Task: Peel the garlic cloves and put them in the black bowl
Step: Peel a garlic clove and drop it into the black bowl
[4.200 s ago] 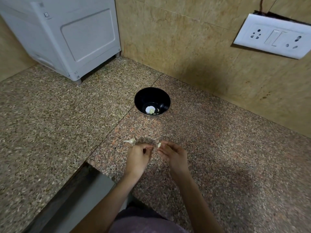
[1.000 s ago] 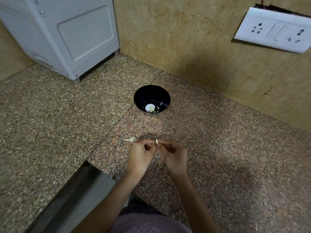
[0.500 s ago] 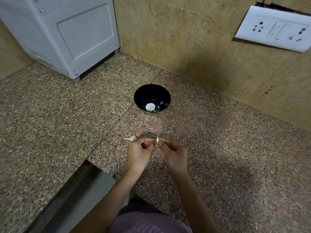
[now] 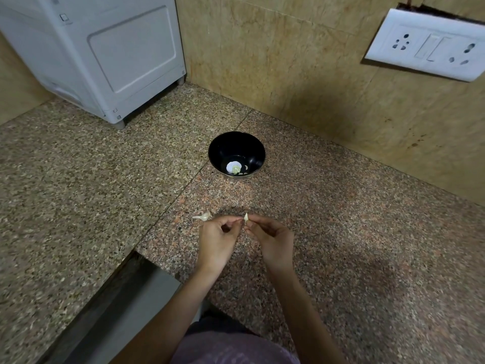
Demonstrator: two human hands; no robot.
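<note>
The speckled granite tabletop meets a beige tiled wall. A white appliance, cut off at the top, stands in the corner. The black bowl sits near the wall, and the pale bits inside are hard to make out. The right hand pinches a garlic clove. The left hand is curled beside it; whether it grips, I cannot tell. A loose clove lies nearby.
</note>
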